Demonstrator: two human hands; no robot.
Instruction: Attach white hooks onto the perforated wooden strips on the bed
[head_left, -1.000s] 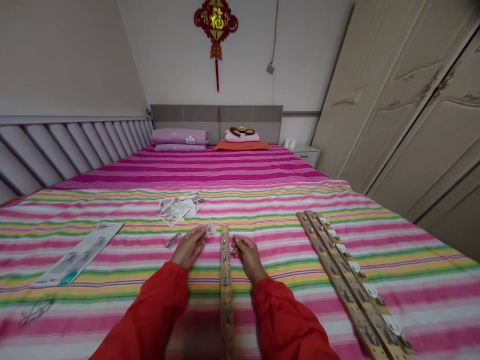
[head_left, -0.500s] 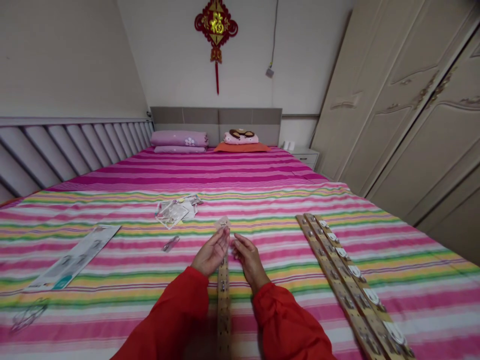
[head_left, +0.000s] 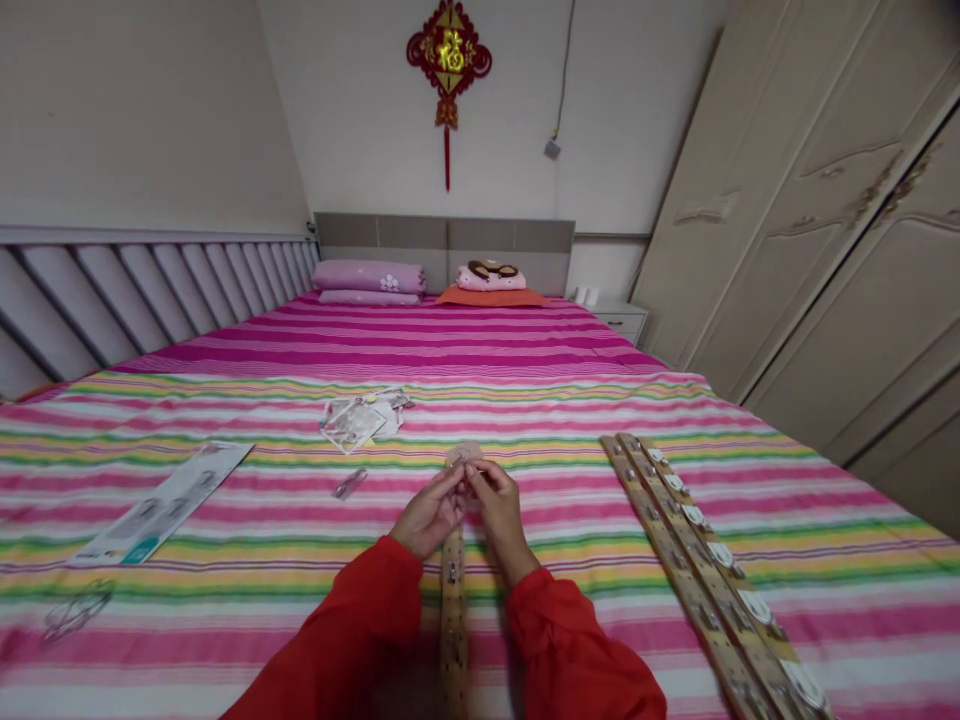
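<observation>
My left hand (head_left: 430,514) is closed in a pinch on a small clear plastic packet (head_left: 463,452) whose contents are too small to make out. My right hand (head_left: 501,508) meets it from the other side, thumb and finger pinched at the packet's near edge. Below both hands, a narrow wooden strip (head_left: 454,640) with small metal clips and holes lies lengthwise on the striped sheet, its far end hidden by the hands. Red sleeves cover both forearms.
More wooden strips (head_left: 679,560) lie at the right, one bearing several white loops (head_left: 721,554). To the left are a printed card (head_left: 161,505), a thin wire-like bundle (head_left: 79,608), a small packet (head_left: 350,484) and a pile of clear packets (head_left: 360,420). A wardrobe (head_left: 847,300) stands right of the bed.
My right hand has moved left and up to the packet, its fingers closing there beside the left hand's. The view has shifted slightly left.
</observation>
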